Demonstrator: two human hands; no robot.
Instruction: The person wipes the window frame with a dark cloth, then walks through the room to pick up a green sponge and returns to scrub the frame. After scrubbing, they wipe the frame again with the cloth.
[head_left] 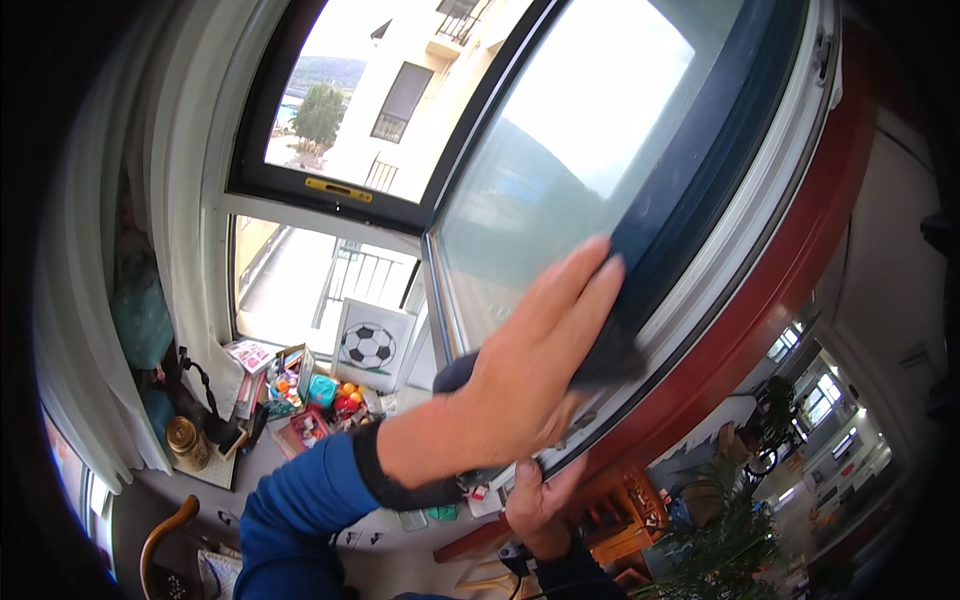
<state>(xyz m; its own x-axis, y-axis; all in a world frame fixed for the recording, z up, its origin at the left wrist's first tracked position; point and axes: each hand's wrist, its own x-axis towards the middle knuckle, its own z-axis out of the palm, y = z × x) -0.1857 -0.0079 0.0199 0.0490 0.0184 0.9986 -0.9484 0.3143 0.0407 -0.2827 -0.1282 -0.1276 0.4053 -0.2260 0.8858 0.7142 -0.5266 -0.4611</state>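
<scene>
A dark cloth [608, 350] is pressed flat against the open window sash [560, 150] by the left hand [535, 365]; the sash's lower edge is gripped by the right hand [540, 505].

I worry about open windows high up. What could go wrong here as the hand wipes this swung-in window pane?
The left hand presses a dark cloth against the open sash, while the right hand steadies only its lower edge; a hard push might swing the sash.

The cluttered sill below holds toys and a soccer-ball picture; a dropped cloth or bumped elbow could knock them off.

The opening behind looks out on buildings far below, so leaning outward could be dangerous.
</scene>
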